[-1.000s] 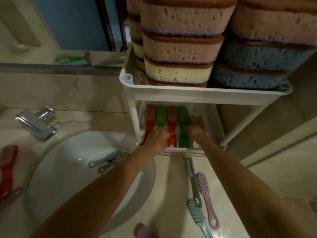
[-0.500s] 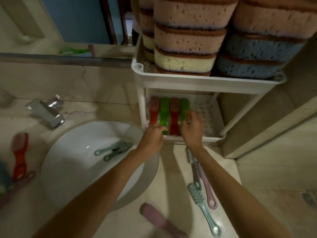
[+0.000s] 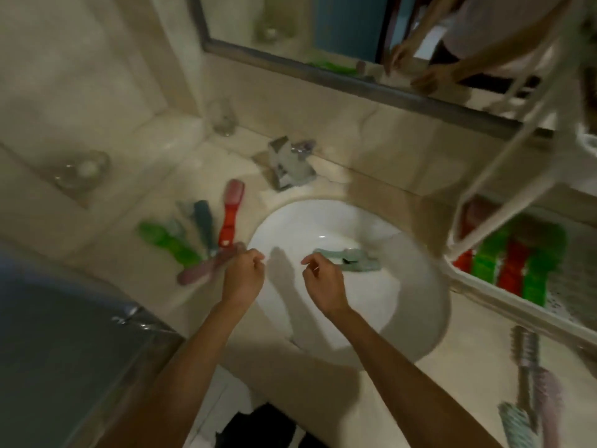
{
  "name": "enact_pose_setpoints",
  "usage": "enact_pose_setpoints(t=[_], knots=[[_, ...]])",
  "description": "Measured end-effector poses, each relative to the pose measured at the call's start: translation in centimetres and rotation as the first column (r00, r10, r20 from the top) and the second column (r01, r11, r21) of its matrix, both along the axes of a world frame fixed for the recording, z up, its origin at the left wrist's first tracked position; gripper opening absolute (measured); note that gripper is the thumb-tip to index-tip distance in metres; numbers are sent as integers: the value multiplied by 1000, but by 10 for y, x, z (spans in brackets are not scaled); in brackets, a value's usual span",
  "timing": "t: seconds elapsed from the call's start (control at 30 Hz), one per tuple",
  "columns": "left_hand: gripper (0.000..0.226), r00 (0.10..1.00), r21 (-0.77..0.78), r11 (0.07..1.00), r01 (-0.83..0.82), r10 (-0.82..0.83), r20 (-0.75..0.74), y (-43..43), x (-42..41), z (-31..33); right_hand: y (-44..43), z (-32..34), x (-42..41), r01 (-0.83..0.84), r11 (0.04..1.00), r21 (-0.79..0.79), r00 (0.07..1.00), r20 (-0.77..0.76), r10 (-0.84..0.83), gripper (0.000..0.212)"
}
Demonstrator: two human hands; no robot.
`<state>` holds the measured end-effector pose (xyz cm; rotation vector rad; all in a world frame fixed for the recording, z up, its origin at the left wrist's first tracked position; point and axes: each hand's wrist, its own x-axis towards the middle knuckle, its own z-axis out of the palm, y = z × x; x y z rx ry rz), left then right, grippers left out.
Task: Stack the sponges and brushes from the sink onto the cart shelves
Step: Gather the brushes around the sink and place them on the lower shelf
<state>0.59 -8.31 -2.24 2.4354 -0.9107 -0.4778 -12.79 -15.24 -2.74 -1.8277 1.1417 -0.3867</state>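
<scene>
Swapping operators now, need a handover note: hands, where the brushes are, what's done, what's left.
Hands: left hand loosely curled, empty, beside the pink brush; right hand empty, over the sink, near the teal brushes in the basin.
Done: red and green brushes lined up on the cart shelf.
Left: teal brushes, pink brush, the left counter brushes, the right counter brushes. Sponges out of view.

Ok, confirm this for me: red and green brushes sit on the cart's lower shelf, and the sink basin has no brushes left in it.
One part is wrong. The head view shows pale green brushes lying in the sink basin, just beyond the right hand. Red and green brushes do sit on the cart's lower shelf.
</scene>
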Motion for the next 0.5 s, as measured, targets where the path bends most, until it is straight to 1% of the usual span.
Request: enact_pose_setpoints(t=[0.03,0.13,0.2,0.23,0.27,0.3,0.33,0.37,0.43,0.5], knots=[[23,998,-3,999,-55,55,11,7,20,2,3,0,21,-42,999,17,999,-12,42,20],[24,973,2,973,-229,229,6,27,79,0,10,1,79,-146,989,33,988,-50,147,21],[23,932,13,932,-363,363,-5,38,115,-2,13,3,116,-209,978,13,973,-102,209,23],[32,899,43,900,-435,436,-33,43,130,-1,13,4,134,-228,974,9,965,-129,227,24],[48,863,84,865,-495,501,-68,45,141,-1,12,4,149,-230,973,11,962,-151,229,24],[65,829,125,836,-534,547,-115,46,148,0,10,4,162,-216,976,18,961,-173,215,24],[76,799,140,814,-564,580,-156,47,157,-2,7,3,175,-197,980,22,960,-201,197,24],[82,770,146,797,-587,604,-203,46,162,-2,4,1,187,-177,984,21,957,-228,177,25],[85,725,121,778,-617,622,-296,43,172,-11,-4,-6,206,-155,988,3,946,-288,150,31],[79,675,105,753,-649,634,-376,40,179,-19,-11,-13,220,-151,988,-13,922,-362,136,37]])
